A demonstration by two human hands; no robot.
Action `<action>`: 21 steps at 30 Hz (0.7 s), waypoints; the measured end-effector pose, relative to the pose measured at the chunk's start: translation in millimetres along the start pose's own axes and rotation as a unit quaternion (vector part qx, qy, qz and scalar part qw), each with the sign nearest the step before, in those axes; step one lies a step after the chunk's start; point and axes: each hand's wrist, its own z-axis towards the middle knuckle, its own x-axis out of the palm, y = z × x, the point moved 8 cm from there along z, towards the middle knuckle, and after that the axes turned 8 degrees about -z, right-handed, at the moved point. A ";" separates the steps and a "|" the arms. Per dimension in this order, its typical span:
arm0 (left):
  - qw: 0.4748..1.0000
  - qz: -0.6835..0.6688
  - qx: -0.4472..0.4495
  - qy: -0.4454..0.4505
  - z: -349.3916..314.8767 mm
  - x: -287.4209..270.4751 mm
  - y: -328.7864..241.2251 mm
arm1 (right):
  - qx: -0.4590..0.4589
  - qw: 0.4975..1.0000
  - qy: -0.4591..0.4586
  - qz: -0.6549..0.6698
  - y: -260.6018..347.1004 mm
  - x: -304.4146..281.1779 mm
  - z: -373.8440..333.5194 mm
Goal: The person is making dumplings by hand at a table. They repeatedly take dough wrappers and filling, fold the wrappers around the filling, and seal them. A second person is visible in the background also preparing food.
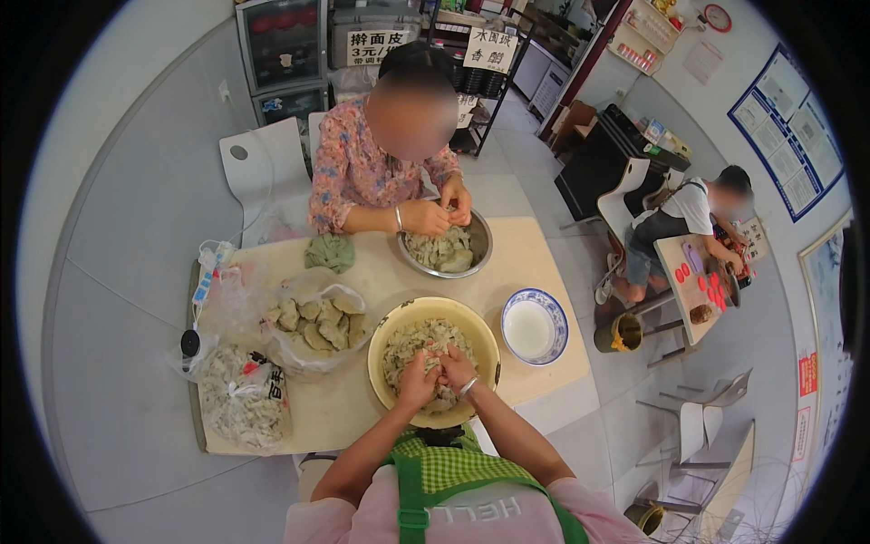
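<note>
Both my hands are over a cream enamel bowl (377, 349) with a chipped rim, filled with small torn bits (399, 340) of pale grey-green, dough-like food. My left hand (419, 381) is closed, fingertips together near the middle of the bowl. Close beside it my right hand (458, 368) is closed as well, a bracelet at its wrist. Their fingers seem to pinch a piece of this food, mostly hidden between them. To the left of the bowl lies an open plastic bag (292, 355) of larger pieces (326, 325).
Across the table (535, 238), a person (362, 172) works both hands over a steel bowl (485, 245). A blue-and-white bowl (562, 340) of white liquid stands at right. A filled bag (237, 399), green cloth (329, 253) and power strip (207, 276) occupy the left. Another person (671, 227) sits farther right.
</note>
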 end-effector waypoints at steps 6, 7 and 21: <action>0.999 0.009 -0.048 0.018 -4.8 -0.2 3.9 | -0.005 0.980 -0.123 -0.158 2.8 -27.9 9.4; 0.998 -0.023 -0.056 0.005 -3.7 -3.3 3.2 | -0.008 0.975 -0.113 -0.193 5.8 -30.7 10.7; 0.995 0.055 -0.081 -0.015 9.4 -14.9 4.2 | -0.226 0.780 0.015 -0.584 48.8 31.6 -32.9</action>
